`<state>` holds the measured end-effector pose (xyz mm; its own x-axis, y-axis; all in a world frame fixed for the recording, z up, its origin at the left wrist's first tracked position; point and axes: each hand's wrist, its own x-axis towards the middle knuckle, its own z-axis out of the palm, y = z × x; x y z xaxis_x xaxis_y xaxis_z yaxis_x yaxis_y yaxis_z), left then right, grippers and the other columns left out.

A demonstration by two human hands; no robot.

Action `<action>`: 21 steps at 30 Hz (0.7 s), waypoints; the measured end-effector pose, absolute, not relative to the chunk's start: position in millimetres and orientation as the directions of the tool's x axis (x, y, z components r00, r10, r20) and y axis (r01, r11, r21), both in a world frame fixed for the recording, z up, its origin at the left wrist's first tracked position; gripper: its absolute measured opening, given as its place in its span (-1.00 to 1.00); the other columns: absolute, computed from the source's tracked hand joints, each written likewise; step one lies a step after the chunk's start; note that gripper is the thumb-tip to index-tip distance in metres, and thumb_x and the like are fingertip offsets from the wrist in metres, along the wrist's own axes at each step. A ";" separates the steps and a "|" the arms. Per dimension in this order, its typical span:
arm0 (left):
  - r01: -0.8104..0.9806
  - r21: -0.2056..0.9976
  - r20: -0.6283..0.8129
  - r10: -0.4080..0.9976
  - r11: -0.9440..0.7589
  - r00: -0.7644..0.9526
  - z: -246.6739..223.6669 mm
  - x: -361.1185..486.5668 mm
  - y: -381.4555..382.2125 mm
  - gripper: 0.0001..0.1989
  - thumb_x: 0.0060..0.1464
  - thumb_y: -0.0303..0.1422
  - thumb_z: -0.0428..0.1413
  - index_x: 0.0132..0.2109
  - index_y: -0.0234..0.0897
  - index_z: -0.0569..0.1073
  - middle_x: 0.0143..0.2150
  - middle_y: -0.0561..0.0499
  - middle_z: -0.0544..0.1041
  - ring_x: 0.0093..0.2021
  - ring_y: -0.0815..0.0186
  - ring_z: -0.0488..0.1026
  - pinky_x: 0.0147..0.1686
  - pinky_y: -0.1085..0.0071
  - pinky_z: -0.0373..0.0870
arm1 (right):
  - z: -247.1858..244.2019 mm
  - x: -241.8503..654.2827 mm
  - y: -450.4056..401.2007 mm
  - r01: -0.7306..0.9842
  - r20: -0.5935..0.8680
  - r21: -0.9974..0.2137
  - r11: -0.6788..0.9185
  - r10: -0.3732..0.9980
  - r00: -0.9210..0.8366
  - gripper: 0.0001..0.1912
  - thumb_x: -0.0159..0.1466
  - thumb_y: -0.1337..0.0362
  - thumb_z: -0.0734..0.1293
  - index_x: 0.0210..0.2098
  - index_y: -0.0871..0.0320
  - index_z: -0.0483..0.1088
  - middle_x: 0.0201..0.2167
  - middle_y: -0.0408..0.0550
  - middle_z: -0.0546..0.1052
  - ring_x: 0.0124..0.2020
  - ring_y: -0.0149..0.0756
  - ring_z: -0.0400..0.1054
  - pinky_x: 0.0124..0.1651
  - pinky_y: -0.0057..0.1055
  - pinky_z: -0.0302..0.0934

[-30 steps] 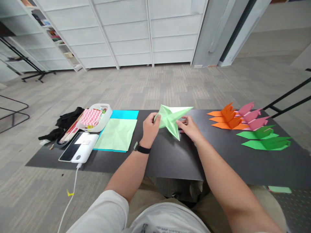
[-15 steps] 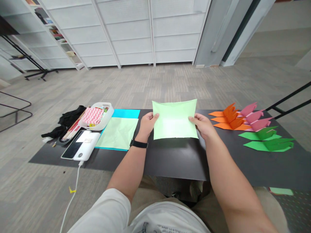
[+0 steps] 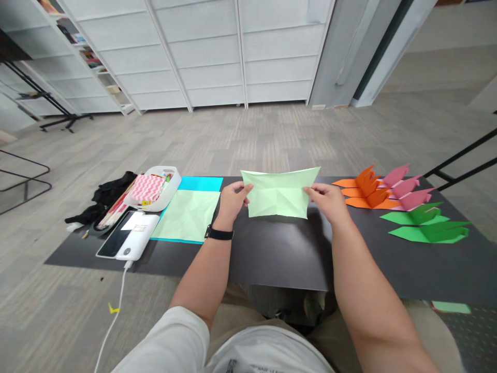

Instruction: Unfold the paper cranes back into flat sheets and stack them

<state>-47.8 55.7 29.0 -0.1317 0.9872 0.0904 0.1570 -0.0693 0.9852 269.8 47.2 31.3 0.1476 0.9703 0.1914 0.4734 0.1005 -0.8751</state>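
Note:
A light green sheet of paper [image 3: 277,194] is held up just above the dark table, with crease lines running across it. My left hand [image 3: 233,202] pinches its left edge between thumb and fingers. At the opposite edge, my right hand [image 3: 326,199] grips the paper the same way. The sheet sags a little between its raised upper corners. To the left of my left hand, another light green sheet [image 3: 188,215] lies over blue paper [image 3: 202,183]. Right of my right hand stand folded paper pieces in orange [image 3: 367,191], pink [image 3: 407,189] and green [image 3: 430,228].
On the table's [image 3: 279,264] left end sit a white basket [image 3: 174,181] with a pink patterned packet, a phone [image 3: 116,238], a white power bank [image 3: 137,238] with a cable, and black cloth [image 3: 112,187]. Black metal legs [image 3: 462,160] rise beyond the right end.
The light green sheet has tilted, so it looks shorter and its creases show clearly. Its lower edge has drawn inward. Both hands keep their hold at the sides.

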 end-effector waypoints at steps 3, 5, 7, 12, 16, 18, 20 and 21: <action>0.092 0.981 0.178 0.980 -0.169 -0.093 34.4 -44.9 52.2 -0.70 0.13 -0.13 0.33 -0.13 -0.27 0.68 -0.30 -0.05 0.69 -0.37 0.25 0.64 -0.36 0.36 0.59 | 35.3 267.5 45.6 0.387 0.243 -0.906 0.172 0.959 0.144 -0.72 0.19 0.01 0.48 -0.31 0.07 0.69 -0.36 -0.06 0.68 -0.26 -0.09 0.54 -0.12 -0.19 0.39; 0.058 0.964 0.263 0.964 -0.261 -0.028 36.6 -44.7 49.7 -0.73 0.16 -0.24 0.29 -0.03 -0.24 0.69 -0.07 -0.09 0.73 -0.10 0.18 0.70 -0.05 0.27 0.65 | 37.2 266.4 46.3 0.263 0.243 -0.945 0.196 0.956 0.163 -0.71 0.15 0.08 0.48 -0.18 0.03 0.71 -0.16 -0.03 0.73 -0.09 -0.03 0.57 0.01 -0.12 0.43; 0.055 0.945 0.323 0.946 -0.323 0.009 36.8 -45.4 48.2 -0.70 0.19 -0.32 0.22 0.04 -0.21 0.68 0.08 -0.10 0.71 0.10 0.15 0.66 0.16 0.19 0.59 | 38.3 266.4 47.8 0.128 0.200 -0.976 0.175 0.955 0.218 -0.67 0.13 0.13 0.46 -0.12 0.01 0.70 -0.07 -0.04 0.72 0.00 -0.03 0.57 0.08 -0.10 0.43; 0.005 0.956 0.294 0.956 -0.294 0.005 26.2 -44.5 50.7 -0.68 0.29 -0.28 0.06 -0.01 -0.23 0.67 0.05 -0.12 0.71 0.08 0.15 0.65 0.14 0.16 0.57 | 31.0 269.3 46.0 -0.043 0.014 -0.999 0.024 0.977 0.212 -0.70 0.16 0.04 0.44 -0.21 0.06 0.67 -0.16 -0.02 0.70 -0.08 -0.10 0.56 -0.02 -0.19 0.45; 0.227 0.956 0.187 0.982 -0.184 0.006 12.7 -38.3 53.6 -0.76 0.20 -0.16 0.24 -0.16 -0.24 0.64 -0.16 -0.08 0.71 -0.13 0.20 0.64 -0.04 0.25 0.56 | 10.0 269.2 39.5 0.227 -0.019 -0.973 -0.047 0.992 0.126 -0.53 -0.01 -0.01 0.58 -0.16 0.06 0.62 -0.27 -0.09 0.60 -0.28 -0.21 0.46 -0.20 -0.26 0.41; 0.359 0.920 0.162 0.986 -0.159 0.022 7.9 -36.6 53.4 -0.80 0.11 -0.22 0.32 -0.19 -0.23 0.62 -0.22 -0.05 0.69 -0.21 0.22 0.61 -0.10 0.27 0.53 | -1.4 267.7 37.7 0.379 0.018 -0.925 -0.032 0.992 0.128 -0.54 -0.01 0.03 0.57 -0.15 0.07 0.62 -0.26 -0.08 0.58 -0.25 -0.20 0.45 -0.12 -0.23 0.39; 0.444 0.879 0.168 0.984 -0.173 0.050 5.0 -37.4 52.0 -0.82 0.09 -0.27 0.34 -0.17 -0.22 0.61 -0.21 -0.04 0.67 -0.24 0.23 0.58 -0.11 0.26 0.52 | -10.1 266.4 36.4 0.464 0.035 -0.885 -0.032 0.990 0.135 -0.56 0.02 0.07 0.54 -0.12 0.06 0.63 -0.22 -0.07 0.59 -0.20 -0.17 0.47 -0.04 -0.19 0.37; 0.485 0.853 0.179 0.981 -0.191 0.071 4.4 -38.6 50.7 -0.82 0.09 -0.29 0.34 -0.16 -0.21 0.61 -0.19 -0.04 0.66 -0.23 0.22 0.58 -0.09 0.25 0.52 | -13.2 266.2 35.4 0.494 0.032 -0.869 -0.038 0.990 0.134 -0.56 0.02 0.08 0.53 -0.11 0.05 0.63 -0.21 -0.06 0.60 -0.18 -0.15 0.48 -0.01 -0.17 0.36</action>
